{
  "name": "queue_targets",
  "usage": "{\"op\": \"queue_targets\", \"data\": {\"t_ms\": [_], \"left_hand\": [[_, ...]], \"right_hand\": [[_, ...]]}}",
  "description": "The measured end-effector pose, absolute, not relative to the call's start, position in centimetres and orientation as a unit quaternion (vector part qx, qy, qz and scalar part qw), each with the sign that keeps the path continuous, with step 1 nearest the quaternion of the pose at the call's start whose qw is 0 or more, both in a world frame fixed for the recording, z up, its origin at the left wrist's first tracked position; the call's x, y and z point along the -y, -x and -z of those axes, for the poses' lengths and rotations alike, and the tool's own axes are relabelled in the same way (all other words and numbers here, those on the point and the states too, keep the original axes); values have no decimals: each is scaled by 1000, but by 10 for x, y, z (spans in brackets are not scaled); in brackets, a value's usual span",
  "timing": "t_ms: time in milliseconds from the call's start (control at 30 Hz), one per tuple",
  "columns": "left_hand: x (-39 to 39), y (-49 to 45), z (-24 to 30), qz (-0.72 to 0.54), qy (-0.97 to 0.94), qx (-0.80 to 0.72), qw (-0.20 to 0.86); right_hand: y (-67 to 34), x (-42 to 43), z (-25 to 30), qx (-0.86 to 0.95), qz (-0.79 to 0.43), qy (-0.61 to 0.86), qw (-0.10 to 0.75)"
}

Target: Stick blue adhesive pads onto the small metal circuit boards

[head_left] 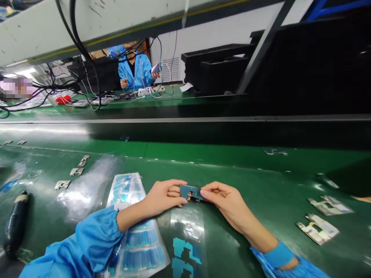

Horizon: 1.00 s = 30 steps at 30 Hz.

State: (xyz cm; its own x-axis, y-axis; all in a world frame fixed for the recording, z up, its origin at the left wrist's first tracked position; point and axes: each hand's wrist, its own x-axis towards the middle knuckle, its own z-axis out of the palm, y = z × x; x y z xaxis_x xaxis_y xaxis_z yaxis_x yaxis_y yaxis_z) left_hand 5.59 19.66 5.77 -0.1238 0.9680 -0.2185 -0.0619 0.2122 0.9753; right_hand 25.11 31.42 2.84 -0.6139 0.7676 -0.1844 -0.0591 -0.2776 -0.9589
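Observation:
Between my two hands, just above the green mat, is a small blue-faced circuit board with a notch in its lower edge. My left hand pinches its left end between thumb and fingers. At the right end, my right hand grips it, thumb in front, covering that corner. Beneath my left forearm lies a stack of clear sheets with blue film pieces. Closer to me, between my arms, a clear strip carries bright blue cut-out stickers shaped much like the board.
Two circuit boards lie at the right; several more sit at the left. A dark electric screwdriver lies far left. A raised ledge crosses behind the mat. Cables hang overhead, and a person in blue works beyond.

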Motion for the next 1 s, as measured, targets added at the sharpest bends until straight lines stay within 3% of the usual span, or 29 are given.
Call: {"op": "queue_targets", "data": {"t_ms": [1000], "left_hand": [[-196,-55,-60,-451,-440,-580,516]], "right_hand": [[-254,-319,-28,538,-726,345,256]]}}
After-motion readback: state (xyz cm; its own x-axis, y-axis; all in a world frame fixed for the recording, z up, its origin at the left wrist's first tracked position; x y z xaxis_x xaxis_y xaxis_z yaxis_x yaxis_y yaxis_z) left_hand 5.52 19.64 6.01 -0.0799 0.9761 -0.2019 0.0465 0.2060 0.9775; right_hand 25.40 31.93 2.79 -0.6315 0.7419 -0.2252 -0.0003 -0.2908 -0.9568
